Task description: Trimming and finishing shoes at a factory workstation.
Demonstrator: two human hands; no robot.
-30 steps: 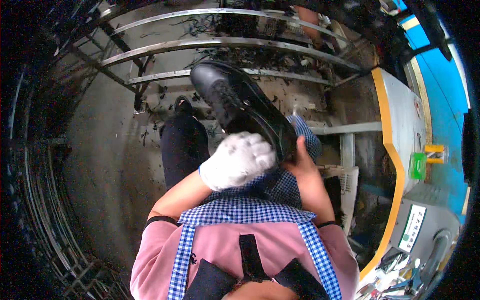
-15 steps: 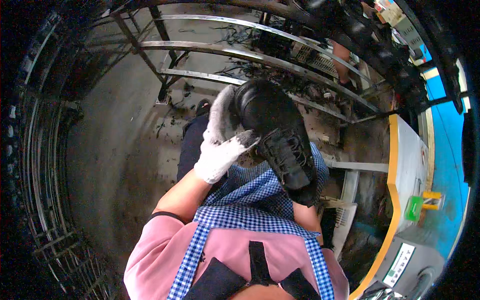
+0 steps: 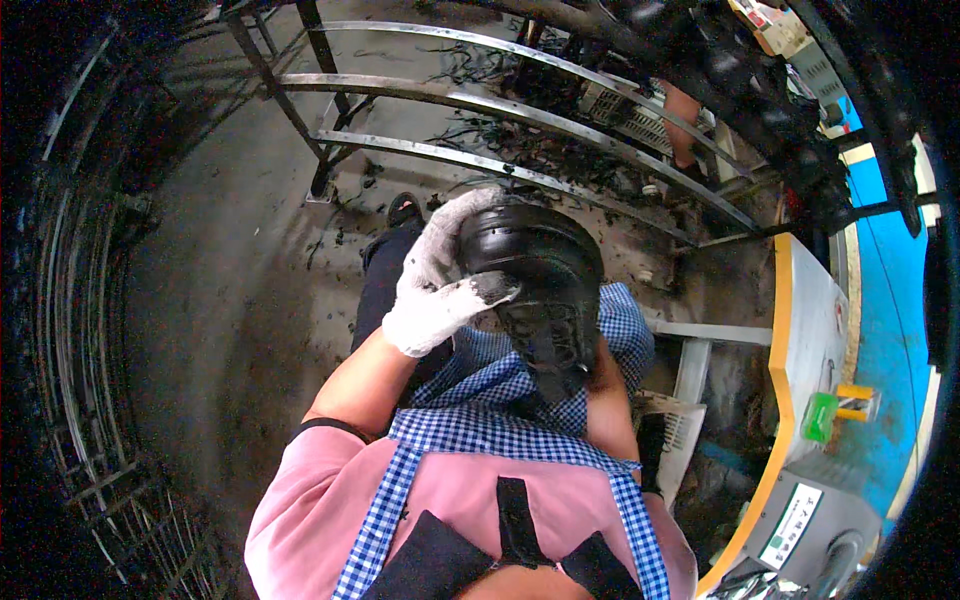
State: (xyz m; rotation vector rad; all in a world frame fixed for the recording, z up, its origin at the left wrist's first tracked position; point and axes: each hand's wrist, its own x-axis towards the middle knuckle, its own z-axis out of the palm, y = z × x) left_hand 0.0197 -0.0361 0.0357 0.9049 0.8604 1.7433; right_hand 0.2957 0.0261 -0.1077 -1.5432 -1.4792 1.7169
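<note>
A black lace-up shoe [image 3: 535,250] is held up in front of my lap, its toe pointing away from me and the rim of its sole showing. My left hand [image 3: 440,275], in a white glove with grey-smudged fingertips, closes round the left side of the toe, with the thumb pressed over the upper. The laces and opening are toward my body. My right forearm [image 3: 612,405] reaches up behind the shoe, which hides that hand and its fingers. A blue-and-white checked apron [image 3: 510,435] lies over my lap below.
A metal rack with long rails [image 3: 480,100] stands ahead. Black scraps [image 3: 480,135] litter the floor beyond it. A white panel with a yellow edge [image 3: 805,330] and a grey machine [image 3: 825,520] are at my right. Another person's leg [image 3: 682,125] shows behind the rack.
The shoe has tipped and turned, so the toe's sole rim now faces up more. It sits slightly lower and further left. My left hand has moved with it and keeps its grip.
</note>
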